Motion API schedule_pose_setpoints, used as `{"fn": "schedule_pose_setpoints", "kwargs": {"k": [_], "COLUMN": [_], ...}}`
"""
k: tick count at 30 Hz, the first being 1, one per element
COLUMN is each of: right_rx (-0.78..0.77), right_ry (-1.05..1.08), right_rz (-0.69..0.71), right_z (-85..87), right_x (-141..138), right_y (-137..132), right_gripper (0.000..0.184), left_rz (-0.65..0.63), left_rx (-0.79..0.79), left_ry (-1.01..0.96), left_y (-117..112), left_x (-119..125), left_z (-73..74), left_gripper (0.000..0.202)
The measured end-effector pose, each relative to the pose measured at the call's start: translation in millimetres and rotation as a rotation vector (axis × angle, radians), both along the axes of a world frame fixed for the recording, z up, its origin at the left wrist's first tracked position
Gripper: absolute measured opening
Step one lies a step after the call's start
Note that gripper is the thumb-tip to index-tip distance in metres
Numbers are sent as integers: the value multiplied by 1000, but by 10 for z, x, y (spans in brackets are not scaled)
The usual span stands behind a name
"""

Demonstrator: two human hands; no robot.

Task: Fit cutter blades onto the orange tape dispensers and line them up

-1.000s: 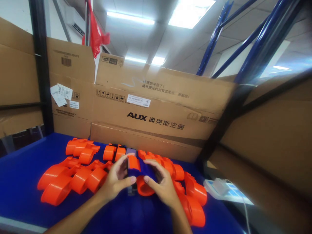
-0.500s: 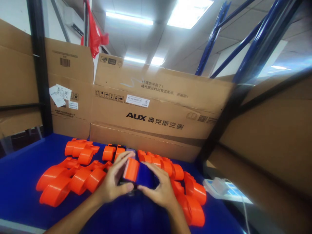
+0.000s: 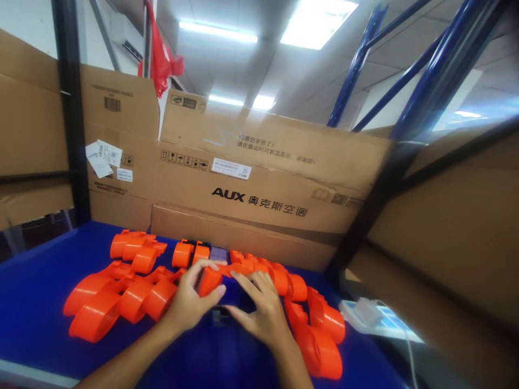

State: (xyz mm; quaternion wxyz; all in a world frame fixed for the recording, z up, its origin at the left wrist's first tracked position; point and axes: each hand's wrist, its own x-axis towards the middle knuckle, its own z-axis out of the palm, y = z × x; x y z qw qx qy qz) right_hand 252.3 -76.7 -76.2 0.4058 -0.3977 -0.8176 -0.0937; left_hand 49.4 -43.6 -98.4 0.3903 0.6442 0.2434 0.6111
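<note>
Near the table's middle my left hand (image 3: 193, 296) grips a curved orange plastic piece (image 3: 209, 280), fingers over its top and thumb against its near side. My right hand (image 3: 259, 302) is curled at the other side of this piece, fingertips on its upper edge and thumb lower down. A dark blue area shows between my hands; whether it is a part or the tabletop I cannot tell. Just below my left thumb is a small black part (image 3: 219, 315), blurred. Behind my hands stand black-and-orange pieces (image 3: 201, 252) and a flat grey-faced device (image 3: 219, 254).
Several orange looped pieces (image 3: 95, 316) lie in rows on the blue tabletop (image 3: 36, 275) at left, and more orange pieces (image 3: 324, 351) at right. A cardboard sheet (image 3: 259, 189) walls off the back. A white power strip (image 3: 365, 313) with a cable sits beyond the right edge.
The orange piece has tilted between my hands, showing more of its curved top. My right fingers have shifted onto its upper edge. The grey-faced device behind is more visible.
</note>
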Motion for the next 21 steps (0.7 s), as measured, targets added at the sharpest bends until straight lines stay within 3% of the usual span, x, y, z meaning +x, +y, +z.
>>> {"fn": "schedule_pose_setpoints", "kwargs": {"k": [13, 18, 21], "right_rx": [-19, -118, -203], "right_ry": [42, 361, 650], "right_rz": [-1, 47, 123], "right_z": [15, 5, -80], "right_x": [-24, 16, 94], "right_y": [-12, -10, 60], "right_gripper": [63, 65, 57], "left_rz": [-55, -258, -276], "left_rx": [-59, -67, -38], "left_ry": [-65, -100, 29], "left_y": [8, -6, -44], "left_x": [-1, 21, 48], "left_z": [15, -8, -16], "left_gripper": [28, 73, 79]}}
